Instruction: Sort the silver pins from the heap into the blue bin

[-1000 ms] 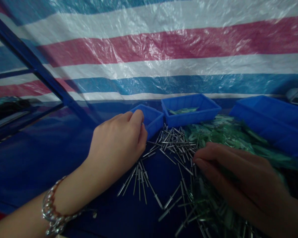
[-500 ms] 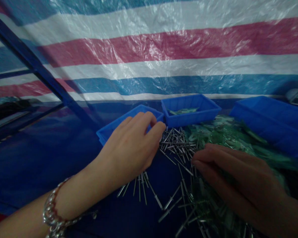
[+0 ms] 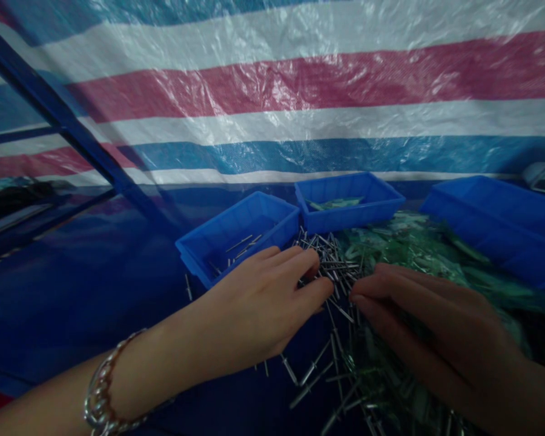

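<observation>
My left hand (image 3: 263,303) is over the left edge of a heap of thin metal blind rivets (image 3: 338,260). Its fingers curl down toward the thumb, and whatever they may hold is hidden. My right hand (image 3: 440,333) rests at the heap's right side, thumb and fingertips pinched together; what lies between them is too small to make out. Just beyond my left hand stands a blue tray (image 3: 236,218) with some rivets in it. Loose rivets (image 3: 313,369) are scattered on the dark blue surface between and below the hands.
Crumpled green clear plastic bags (image 3: 413,242) lie behind and under my right hand. A second blue tray (image 3: 354,215) holds greenish pieces, and a larger blue bin (image 3: 504,224) stands at the right. A blue metal frame (image 3: 68,127) and striped sheeting (image 3: 300,85) are behind.
My left hand has moved from over the left blue tray, toward me and right, to the rivet heap. Rivets inside that tray now show. My right hand has barely moved.
</observation>
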`<state>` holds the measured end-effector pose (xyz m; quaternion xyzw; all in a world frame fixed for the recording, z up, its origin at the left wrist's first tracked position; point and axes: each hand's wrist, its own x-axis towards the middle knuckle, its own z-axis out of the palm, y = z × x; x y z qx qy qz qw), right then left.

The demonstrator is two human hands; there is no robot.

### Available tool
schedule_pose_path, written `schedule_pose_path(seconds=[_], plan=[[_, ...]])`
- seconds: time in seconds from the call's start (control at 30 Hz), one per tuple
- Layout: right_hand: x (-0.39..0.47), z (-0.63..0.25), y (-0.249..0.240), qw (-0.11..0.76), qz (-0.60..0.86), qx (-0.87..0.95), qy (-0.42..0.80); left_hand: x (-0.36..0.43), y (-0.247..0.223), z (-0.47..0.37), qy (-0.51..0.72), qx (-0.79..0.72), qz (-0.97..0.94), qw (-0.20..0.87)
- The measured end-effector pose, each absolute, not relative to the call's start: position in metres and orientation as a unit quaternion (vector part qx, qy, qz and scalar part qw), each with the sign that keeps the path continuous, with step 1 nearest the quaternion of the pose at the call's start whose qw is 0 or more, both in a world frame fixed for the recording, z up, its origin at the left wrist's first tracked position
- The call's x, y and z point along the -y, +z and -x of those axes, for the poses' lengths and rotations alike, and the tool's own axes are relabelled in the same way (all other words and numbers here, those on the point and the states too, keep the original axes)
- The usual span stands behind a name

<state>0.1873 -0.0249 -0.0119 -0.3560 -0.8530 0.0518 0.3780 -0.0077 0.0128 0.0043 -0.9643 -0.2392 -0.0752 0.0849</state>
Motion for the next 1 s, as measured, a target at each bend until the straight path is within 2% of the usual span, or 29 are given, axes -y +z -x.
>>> schedule_pose_path(seconds=[0.33,1.0], plan=[[0.026,-0.1884,-0.0109,0.376,0.35,0.856,0.054,-0.0092,-0.0012,0.0077,-0.058,0.252,0.965,0.035],[0.0247,-0.1883,-0.01,0.37,0.342,0.862,0.055,-0.0098,-0.003,0.0074,-0.033,0.252,0.967,0.021]])
